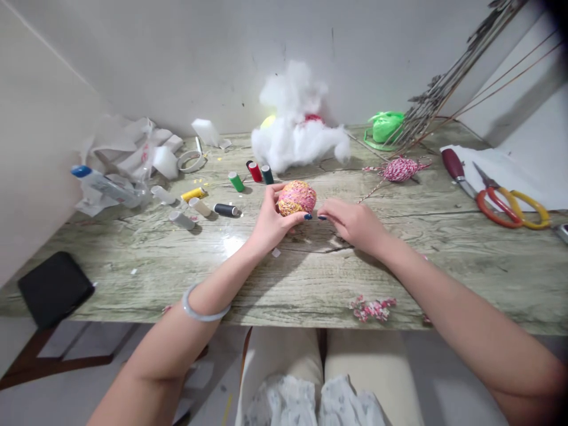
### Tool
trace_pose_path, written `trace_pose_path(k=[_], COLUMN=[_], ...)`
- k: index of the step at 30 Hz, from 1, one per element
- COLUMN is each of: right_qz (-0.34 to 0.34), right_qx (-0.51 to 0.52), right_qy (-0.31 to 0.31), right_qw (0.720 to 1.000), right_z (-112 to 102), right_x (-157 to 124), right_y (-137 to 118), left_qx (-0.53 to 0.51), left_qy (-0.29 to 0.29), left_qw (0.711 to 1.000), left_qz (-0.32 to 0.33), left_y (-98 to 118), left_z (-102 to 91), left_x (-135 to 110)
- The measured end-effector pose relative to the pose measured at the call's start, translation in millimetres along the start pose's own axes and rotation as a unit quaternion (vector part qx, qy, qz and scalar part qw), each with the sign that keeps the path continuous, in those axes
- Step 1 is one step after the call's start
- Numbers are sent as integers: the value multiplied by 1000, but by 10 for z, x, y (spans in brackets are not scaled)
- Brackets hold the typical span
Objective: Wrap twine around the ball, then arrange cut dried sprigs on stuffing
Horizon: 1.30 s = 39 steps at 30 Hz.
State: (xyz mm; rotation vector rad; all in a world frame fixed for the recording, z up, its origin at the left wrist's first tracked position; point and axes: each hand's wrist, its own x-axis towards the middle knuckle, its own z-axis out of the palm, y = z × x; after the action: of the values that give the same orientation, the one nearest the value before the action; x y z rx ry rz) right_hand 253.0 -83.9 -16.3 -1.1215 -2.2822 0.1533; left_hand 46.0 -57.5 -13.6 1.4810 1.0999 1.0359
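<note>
My left hand (270, 225) is wrapped round a small ball wound with pink, yellow and orange yarn (297, 197), held just above the wooden table (284, 278). My right hand (352, 222) sits right beside the ball, fingers curled, thumb and forefinger pinched near its lower right side; whatever they pinch is too thin to make out. A pale bangle (202, 309) circles my left wrist.
Several thread spools (236, 181) lie left of the ball, white stuffing (299, 139) behind it. A red-white twine ball (398, 168), green ribbon (385, 127), scissors (510, 204) and a red-handled tool (453, 164) are on the right. Yarn scraps (373, 307) sit at the front edge, a black pouch (54, 287) far left.
</note>
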Motion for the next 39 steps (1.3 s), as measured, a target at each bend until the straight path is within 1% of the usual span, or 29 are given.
trace_pose_path(k=[2, 5, 7, 12, 14, 16, 17, 19, 22, 24, 27, 31, 34, 37, 39], right_qz=[-4, -12, -14, -12, -25, -39, -45, -51, -57, -49, -20, 12, 29, 14, 4], right_qx=[2, -8, -30, -108, -132, -145, -146, -141, -125, -118, -124, -129, -136, -125, -114], right_qy=[20, 49, 61, 89, 97, 102, 106, 115, 109, 91, 69, 42, 13, -36, -72], right_qw=[1000, 999, 998, 990, 986, 983, 983, 982, 985, 988, 990, 991, 990, 991, 991], right_z=[-17, -35, -40, -67, -93, -118, -127, -132, -107, -83, -67, -71, -61, -52, -55], right_x=[2, 2, 0, -10, -13, -14, -14, -10, -3, 1, 6, 9, 8, 9, 12], right_y=[-5, -2, 9, 35, 41, 48, 52, 60, 63, 61, 67, 103, 115, 74, 25], left_qx=[41, 87, 109, 126, 108, 60, 28, -39, -115, -138, -147, -169, -210, -251, -265], left_qy=[-18, -75, -115, -206, -255, -305, -323, -338, -335, -317, -275, -215, -161, -114, -82], left_qw=[999, 991, 983, 966, 957, 948, 944, 939, 935, 938, 949, 961, 964, 960, 959], left_qz=[23, 74, 95, 92, 80, 66, 58, 42, 23, 28, 45, 35, 4, -51, -64], left_y=[-12, -27, -21, 48, 69, 77, 77, 80, 103, 121, 118, 52, 26, 43, 54], left_z=[-8, -13, -17, -42, -35, -12, 2, 26, 34, 28, 36, 84, 104, 88, 67], left_x=[2, -5, -17, -50, -64, -82, -91, -106, -115, -113, -107, -107, -102, -74, -47])
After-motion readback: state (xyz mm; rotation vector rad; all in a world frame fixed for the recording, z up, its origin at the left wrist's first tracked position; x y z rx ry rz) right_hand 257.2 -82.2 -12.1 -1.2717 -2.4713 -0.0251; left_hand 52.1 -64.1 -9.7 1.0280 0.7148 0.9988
